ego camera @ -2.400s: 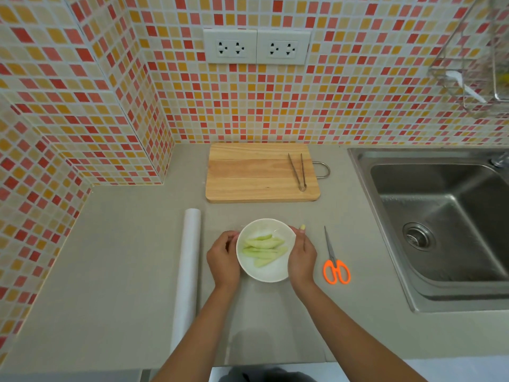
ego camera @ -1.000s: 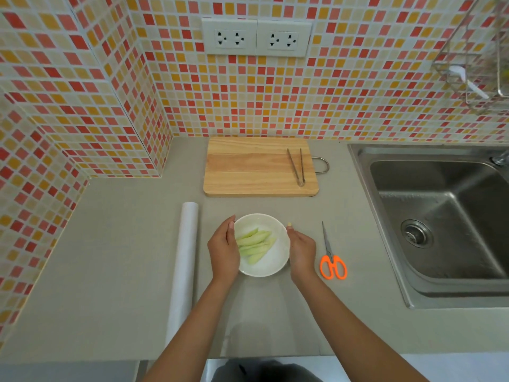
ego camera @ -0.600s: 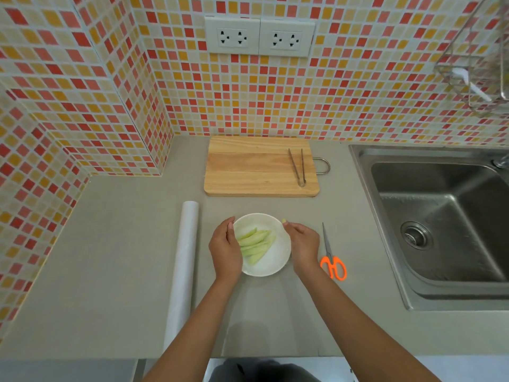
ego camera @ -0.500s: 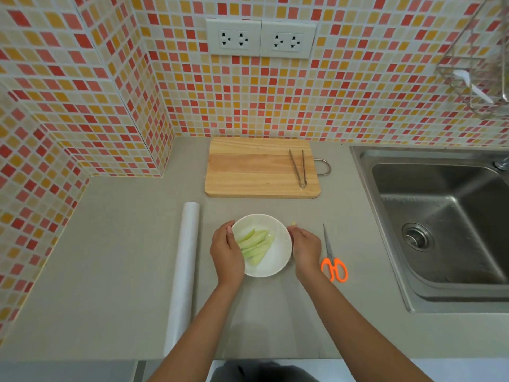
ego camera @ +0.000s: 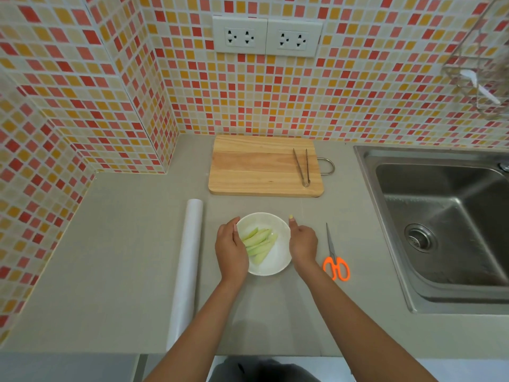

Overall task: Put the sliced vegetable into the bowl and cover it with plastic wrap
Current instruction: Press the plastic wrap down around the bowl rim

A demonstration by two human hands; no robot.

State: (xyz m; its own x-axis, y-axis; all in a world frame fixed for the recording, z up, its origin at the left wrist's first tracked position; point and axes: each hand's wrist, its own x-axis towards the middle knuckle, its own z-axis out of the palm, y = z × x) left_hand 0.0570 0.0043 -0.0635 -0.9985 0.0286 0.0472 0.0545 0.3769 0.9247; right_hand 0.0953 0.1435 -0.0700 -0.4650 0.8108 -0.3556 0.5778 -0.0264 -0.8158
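**Hands flank a bowl of sliced vegetable on a kitchen counter**

A person stands at a grey counter (ego camera: 115,260) with both hands at a white bowl (ego camera: 272,264) set near its front edge. The pale green slices (ego camera: 257,244) lie inside the bowl, piled toward its left half. The left hand (ego camera: 230,250) is cupped against the bowl's left rim, fingers curved along it and thumb over the edge. The right hand (ego camera: 303,244) sits against the right rim, thumb raised and pointing away from the person; its other fingers are tucked under and out of sight, so whether they grip anything cannot be told. Whether a film of wrap lies over the bowl cannot be made out either.

A roll (ego camera: 186,268) of plastic wrap lies lengthwise on the counter to the left of the bowl, near the left hand but apart from it. Orange-handled scissors (ego camera: 334,257) lie just right of the right hand, blades pointing toward the wall. Behind the bowl, a wooden board (ego camera: 256,166) rests against the tiled wall, with metal tongs (ego camera: 302,168) lying on its right end. A steel sink (ego camera: 446,221) is set into the counter at the right, and two white sockets (ego camera: 267,37) are fixed in the mosaic tiles above the board.
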